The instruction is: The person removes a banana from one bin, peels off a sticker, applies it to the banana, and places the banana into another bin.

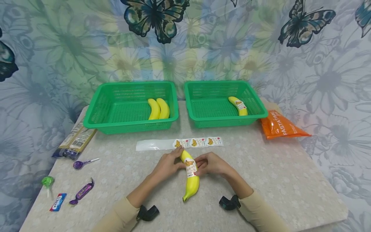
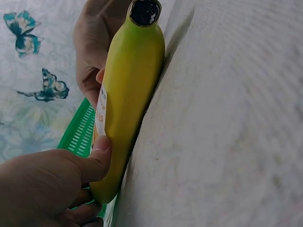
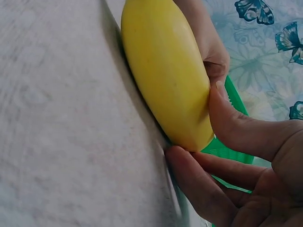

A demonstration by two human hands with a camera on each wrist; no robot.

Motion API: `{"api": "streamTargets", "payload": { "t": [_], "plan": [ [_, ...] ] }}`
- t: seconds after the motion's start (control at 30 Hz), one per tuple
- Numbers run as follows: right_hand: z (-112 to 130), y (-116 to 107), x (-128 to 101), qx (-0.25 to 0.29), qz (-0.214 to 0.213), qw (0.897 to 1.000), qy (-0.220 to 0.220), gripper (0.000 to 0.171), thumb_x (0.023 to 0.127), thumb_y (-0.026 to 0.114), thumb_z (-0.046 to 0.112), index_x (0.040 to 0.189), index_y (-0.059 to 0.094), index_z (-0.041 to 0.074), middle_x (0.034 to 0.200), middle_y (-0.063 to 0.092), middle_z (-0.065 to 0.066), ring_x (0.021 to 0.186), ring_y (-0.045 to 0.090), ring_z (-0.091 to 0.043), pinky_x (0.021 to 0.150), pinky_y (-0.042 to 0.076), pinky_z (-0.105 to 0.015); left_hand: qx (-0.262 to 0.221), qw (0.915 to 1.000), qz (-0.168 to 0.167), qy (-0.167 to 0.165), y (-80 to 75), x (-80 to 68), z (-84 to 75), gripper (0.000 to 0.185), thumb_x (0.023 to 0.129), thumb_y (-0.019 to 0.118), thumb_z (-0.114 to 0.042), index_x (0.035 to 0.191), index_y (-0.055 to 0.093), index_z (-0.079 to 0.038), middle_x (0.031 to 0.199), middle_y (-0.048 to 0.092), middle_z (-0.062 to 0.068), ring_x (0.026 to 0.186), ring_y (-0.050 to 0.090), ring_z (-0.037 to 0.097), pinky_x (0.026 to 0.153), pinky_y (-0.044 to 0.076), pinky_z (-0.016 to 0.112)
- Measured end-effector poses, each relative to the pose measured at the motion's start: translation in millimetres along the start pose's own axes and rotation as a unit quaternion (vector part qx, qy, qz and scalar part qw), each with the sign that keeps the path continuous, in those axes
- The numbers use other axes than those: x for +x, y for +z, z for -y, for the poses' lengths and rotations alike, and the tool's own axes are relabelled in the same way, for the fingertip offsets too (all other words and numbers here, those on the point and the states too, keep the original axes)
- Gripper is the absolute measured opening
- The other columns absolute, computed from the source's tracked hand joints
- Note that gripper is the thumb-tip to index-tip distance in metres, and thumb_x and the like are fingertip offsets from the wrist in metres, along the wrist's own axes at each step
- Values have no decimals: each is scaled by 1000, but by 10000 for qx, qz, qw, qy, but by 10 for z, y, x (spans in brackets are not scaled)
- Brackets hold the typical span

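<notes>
A yellow banana (image 1: 192, 188) lies on the table in front of me, its stem end toward me. On its upper side is a white sticker (image 1: 190, 167) with a banana picture. My left hand (image 1: 169, 166) grips the far end, the thumb pressed beside the sticker in the left wrist view. From the other side my right hand (image 1: 213, 164) holds the banana between thumb and fingers, the thumb close to the sticker's edge. Just beyond lies a strip of stickers (image 1: 198, 142), its left part bare backing.
At the back stand two green baskets: the left basket (image 1: 130, 126) holds two plain bananas (image 1: 158, 109), the right basket (image 1: 226, 121) a stickered banana (image 1: 239, 106). An orange pasta bag (image 1: 281, 125) lies right; a gold-and-blue packet (image 1: 76, 140), lollipops (image 1: 78, 165) and wrapped candies (image 1: 84, 191) lie left.
</notes>
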State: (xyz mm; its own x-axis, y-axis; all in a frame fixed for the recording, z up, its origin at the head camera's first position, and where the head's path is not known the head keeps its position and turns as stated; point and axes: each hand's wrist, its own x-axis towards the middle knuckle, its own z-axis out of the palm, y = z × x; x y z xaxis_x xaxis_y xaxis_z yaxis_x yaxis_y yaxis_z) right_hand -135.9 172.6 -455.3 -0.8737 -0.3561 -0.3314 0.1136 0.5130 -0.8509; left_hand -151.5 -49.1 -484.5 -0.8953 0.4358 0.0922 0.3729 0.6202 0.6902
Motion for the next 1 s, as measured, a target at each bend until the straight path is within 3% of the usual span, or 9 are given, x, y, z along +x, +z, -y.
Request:
{"api": "streamTargets", "payload": {
  "t": [0.27,0.57,0.83,1.0],
  "plan": [
    [-11,21,3,96,-128,9999,52,51,72,85,5,118,65,-7,98,73,-12,82,71,-14,72,59,-27,-51,10000,-68,50,-7,-8,-3,72,80,78,-29,142,50,-4,150,45,13,138,44,31,113,38,45],
    [103,79,-95,-411,-582,9975,-14,51,73,86,15,118,67,-1,98,71,-9,82,69,-15,70,56,-26,-137,9999,-14,49,-16,-17,-19,73,81,77,-30,142,49,-3,151,43,14,139,42,33,114,37,46],
    [171,210,-129,-876,-1337,9871,14,49,82,77,31,123,66,8,105,71,-8,92,68,-20,71,57,-30,-84,9999,67,104,-23,-12,-12,73,82,76,-30,142,48,-1,152,42,16,140,41,33,114,37,47],
    [196,283,-148,-1159,-1539,9812,-128,52,82,78,32,125,65,6,108,71,-11,86,69,-16,64,54,-26,-76,9999,122,58,-17,-12,-7,74,82,76,-30,144,46,-2,153,41,15,141,40,32,115,36,46]
  ]
}}
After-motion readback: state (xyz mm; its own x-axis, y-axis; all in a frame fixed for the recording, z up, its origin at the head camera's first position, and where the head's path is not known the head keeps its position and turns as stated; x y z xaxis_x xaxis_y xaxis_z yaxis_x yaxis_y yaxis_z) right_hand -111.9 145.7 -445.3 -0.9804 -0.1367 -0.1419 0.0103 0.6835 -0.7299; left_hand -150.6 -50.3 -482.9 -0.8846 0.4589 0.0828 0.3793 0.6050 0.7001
